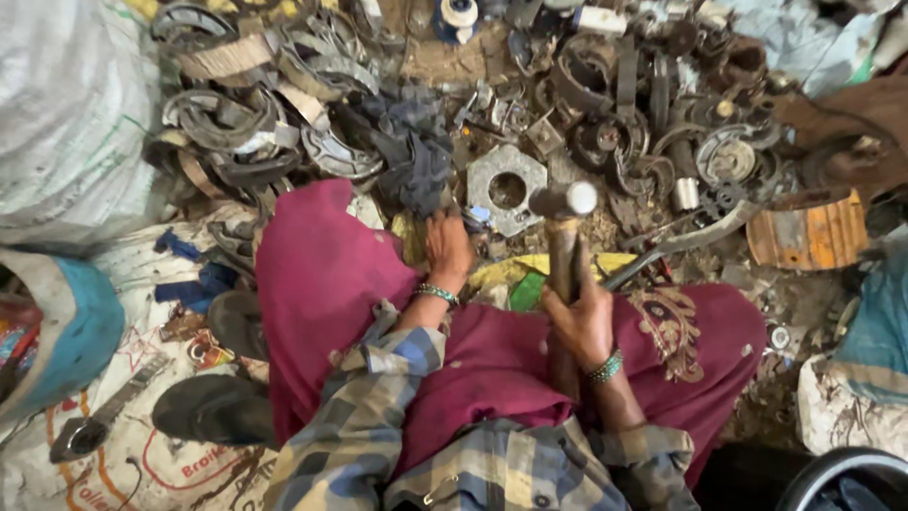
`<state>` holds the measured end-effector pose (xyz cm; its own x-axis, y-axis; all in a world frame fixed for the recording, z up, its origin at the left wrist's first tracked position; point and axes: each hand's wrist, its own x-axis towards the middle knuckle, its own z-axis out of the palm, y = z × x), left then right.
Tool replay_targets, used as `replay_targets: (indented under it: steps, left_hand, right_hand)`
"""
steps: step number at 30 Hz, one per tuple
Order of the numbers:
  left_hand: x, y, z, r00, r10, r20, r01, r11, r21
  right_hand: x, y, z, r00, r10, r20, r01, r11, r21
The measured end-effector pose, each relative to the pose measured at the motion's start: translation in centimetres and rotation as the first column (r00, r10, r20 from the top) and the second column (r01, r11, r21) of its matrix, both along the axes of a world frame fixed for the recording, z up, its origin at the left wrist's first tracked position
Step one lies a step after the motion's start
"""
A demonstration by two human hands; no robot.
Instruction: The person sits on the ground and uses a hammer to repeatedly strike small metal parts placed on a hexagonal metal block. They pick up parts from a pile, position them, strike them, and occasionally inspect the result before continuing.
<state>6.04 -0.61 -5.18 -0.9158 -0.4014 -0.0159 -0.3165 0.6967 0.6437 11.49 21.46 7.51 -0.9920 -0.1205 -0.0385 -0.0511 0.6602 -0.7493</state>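
Fingers of the right hand (582,317) were wrapped tight round the wooden handle of a hammer (565,237), head raised above the octagonal metal plate (506,189). Left hand (446,248) pressed down just beside that plate; finger spread could not be told

I see a dirt floor (445,59) almost wholly covered by a heap of scrap metal (605,114): curved, shoe-shaped parts lie at upper left, rings and discs at upper right. A white woven sack (66,114) bulges at the left edge; a printed sack (161,464) lies flat at lower left. A rusty orange plate (809,232) rests at right. Light is dim and even.
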Motion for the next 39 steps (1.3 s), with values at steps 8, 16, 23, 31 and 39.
replay_targets:
  steps: [8, 16, 23, 31, 39]
  left_hand:
    - [0.1, -0.1, -0.8, 1.0, -0.029, -0.007, 0.028, 0.992, -0.123]
    - [-0.6, -0.5, -0.4, 0.997, -0.031, 0.072, 0.033, 0.999, -0.022]
    - [-0.2, -0.5, -1.3, 0.998, -0.043, 0.037, 0.044, 0.999, -0.02]
    - [-1.2, -2.5, -0.9, 0.986, -0.085, 0.142, 0.065, 0.988, 0.139]
    - [-1.1, -3.3, 1.1, 0.976, -0.188, 0.11, 0.181, 0.981, 0.069]
  right_hand:
    - [-0.9, -1.7, -6.8, 0.959, 0.28, 0.043, -0.281, 0.921, 0.268]
    - [-1.1, -0.3, -4.8, 0.985, -0.078, 0.154, 0.094, 0.991, -0.093]
    - [0.6, 0.5, 2.7, 0.986, -0.011, -0.169, 0.012, 1.0, 0.01]
    - [-1.0, 0.2, -5.5, 0.988, -0.064, 0.138, 0.112, 0.918, -0.38]
    - [-1.3, 6.7, -12.3, 0.785, -0.211, 0.583, 0.553, 0.662, -0.506]
